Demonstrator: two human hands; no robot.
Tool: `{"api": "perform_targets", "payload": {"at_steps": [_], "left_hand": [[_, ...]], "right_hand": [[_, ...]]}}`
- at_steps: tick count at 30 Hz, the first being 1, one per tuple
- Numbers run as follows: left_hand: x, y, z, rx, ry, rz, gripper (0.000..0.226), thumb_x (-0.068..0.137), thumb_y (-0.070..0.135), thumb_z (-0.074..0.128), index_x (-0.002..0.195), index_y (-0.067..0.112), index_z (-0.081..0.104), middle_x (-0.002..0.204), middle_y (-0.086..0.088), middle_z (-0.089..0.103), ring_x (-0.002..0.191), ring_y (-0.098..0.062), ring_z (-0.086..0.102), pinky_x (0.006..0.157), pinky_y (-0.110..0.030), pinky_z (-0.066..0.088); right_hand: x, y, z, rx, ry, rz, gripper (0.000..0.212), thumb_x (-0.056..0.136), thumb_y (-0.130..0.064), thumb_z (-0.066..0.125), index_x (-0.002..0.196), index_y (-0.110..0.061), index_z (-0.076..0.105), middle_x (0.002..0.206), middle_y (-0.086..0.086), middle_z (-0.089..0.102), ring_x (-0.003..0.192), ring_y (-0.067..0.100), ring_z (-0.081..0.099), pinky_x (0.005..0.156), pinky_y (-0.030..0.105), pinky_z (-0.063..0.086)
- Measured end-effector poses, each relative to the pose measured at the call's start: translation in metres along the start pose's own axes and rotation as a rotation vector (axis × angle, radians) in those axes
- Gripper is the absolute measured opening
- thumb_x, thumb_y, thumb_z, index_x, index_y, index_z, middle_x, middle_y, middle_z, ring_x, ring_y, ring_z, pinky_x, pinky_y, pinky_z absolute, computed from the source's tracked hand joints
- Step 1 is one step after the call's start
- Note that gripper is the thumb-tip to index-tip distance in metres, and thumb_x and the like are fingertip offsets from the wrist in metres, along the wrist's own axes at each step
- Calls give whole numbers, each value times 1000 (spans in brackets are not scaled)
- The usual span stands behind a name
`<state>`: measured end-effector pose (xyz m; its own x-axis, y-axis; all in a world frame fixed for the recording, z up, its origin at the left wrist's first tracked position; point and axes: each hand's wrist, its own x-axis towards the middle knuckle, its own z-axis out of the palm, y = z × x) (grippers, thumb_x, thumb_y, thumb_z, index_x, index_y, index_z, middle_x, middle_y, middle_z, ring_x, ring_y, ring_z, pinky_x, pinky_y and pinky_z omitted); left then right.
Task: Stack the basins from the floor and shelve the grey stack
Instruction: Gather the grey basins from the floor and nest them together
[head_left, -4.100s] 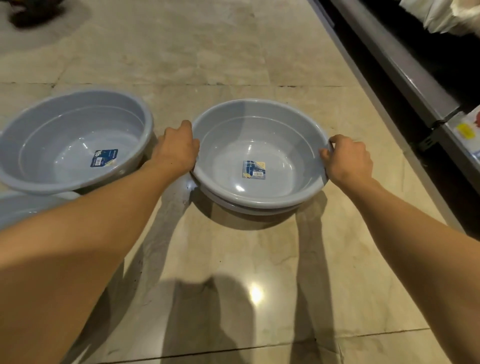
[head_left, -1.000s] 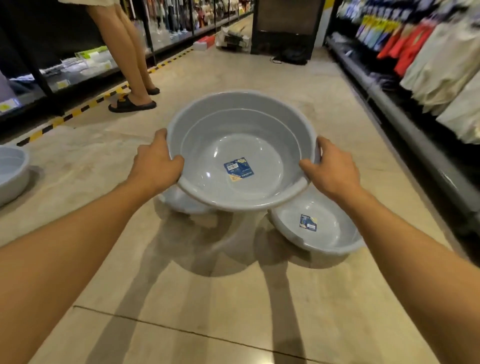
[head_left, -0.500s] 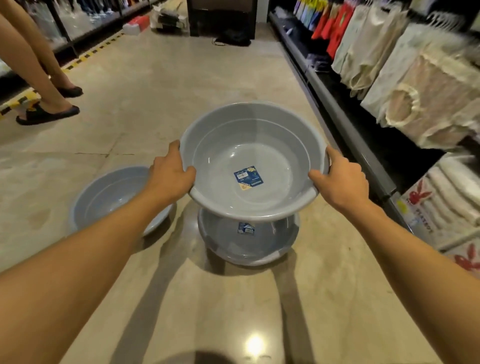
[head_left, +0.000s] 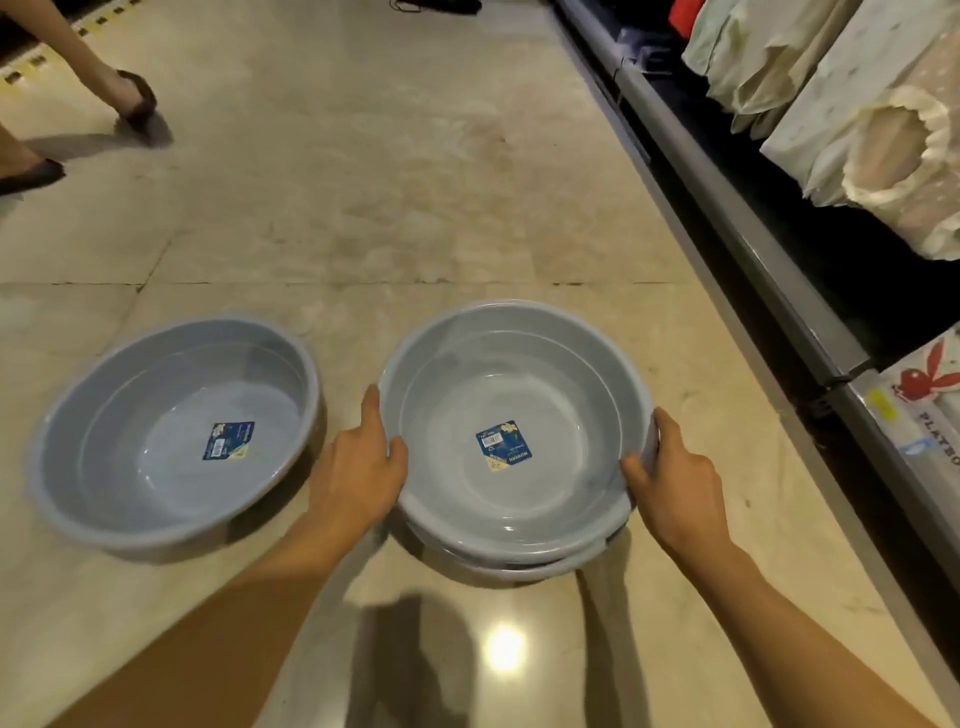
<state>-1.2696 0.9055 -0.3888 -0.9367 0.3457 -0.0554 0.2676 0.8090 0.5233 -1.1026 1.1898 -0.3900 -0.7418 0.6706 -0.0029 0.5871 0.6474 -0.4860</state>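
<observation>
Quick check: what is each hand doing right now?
Left hand: shut on the top basin rim.
Right hand: shut on the same rim, opposite side.

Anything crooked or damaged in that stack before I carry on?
No damage shows. The top basin sits slightly off-centre in the stack, so a lower rim peeks out at the near edge. Both hands, left hand and right hand, grip its rim.

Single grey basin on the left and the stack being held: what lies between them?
In the head view, the left hand lies there, gripping the stack at its left rim; past it is bare floor up to the single basin.
</observation>
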Motion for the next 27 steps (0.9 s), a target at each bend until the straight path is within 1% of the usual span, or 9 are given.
{"api": "perform_targets", "payload": {"at_steps": [2,3,7,10,13,17,21,24,27], "left_hand": [[-5,-8,14,31,-15,-41,70,98,28,47,157,20,10,96,-17,68,73,-32,58,66,-37,44],[-9,-10,19,24,-30,-52,70,99,27,46,157,20,9,98,-17,68,75,-32,59,67,-39,46],[-13,-9,32,13,-85,-63,70,100,27,43,158,21,3,110,-17,65,90,-38,66,77,-47,53],[-13,-7,38,6,-99,-96,71,101,29,43,158,23,1,114,-15,65,93,-35,66,79,-45,53],[-13,-7,39,-15,-105,-120,72,101,31,44,158,25,-1,115,-14,65,92,-32,66,78,-42,52],[-13,-6,38,-49,-100,-123,73,101,36,47,157,31,0,116,-9,66,86,-23,62,72,-38,50],[-15,-7,33,-51,-106,-113,73,99,43,50,156,34,5,129,-6,61,109,-29,64,86,-45,53],[-11,-8,27,-60,-119,-102,67,97,49,50,153,34,17,133,-3,57,113,-29,62,92,-51,54],[-7,-10,20,-44,-122,-83,65,96,52,49,152,30,24,144,-5,52,122,-29,58,99,-51,51]], "right_hand": [[-5,6,13,-60,-41,15,61,95,-37,55,147,-25,26,73,-8,50,56,8,52,45,28,39],[-8,8,17,-85,-57,21,59,95,-37,54,146,-24,26,72,-6,50,54,10,51,45,31,40],[-13,17,27,-108,-100,71,56,96,-35,50,144,-24,23,73,-1,54,57,20,56,53,39,51],[-10,20,32,-109,-121,79,57,98,-35,49,146,-24,21,79,4,62,62,24,60,58,43,55],[-10,20,36,-62,-141,96,54,98,-31,49,145,-24,23,79,3,62,62,23,61,59,42,55],[-8,20,36,-90,-151,85,60,98,-30,52,149,-19,23,80,4,59,61,24,56,56,36,46],[-5,19,30,-165,-178,111,60,97,-39,52,147,-20,26,101,12,66,80,34,63,63,39,47],[-3,14,24,-210,-159,92,57,96,-43,53,143,-18,33,114,13,65,94,37,64,70,42,50],[-3,2,18,-281,-97,3,60,95,-43,53,146,-15,38,130,13,61,107,38,58,85,49,51]]}}
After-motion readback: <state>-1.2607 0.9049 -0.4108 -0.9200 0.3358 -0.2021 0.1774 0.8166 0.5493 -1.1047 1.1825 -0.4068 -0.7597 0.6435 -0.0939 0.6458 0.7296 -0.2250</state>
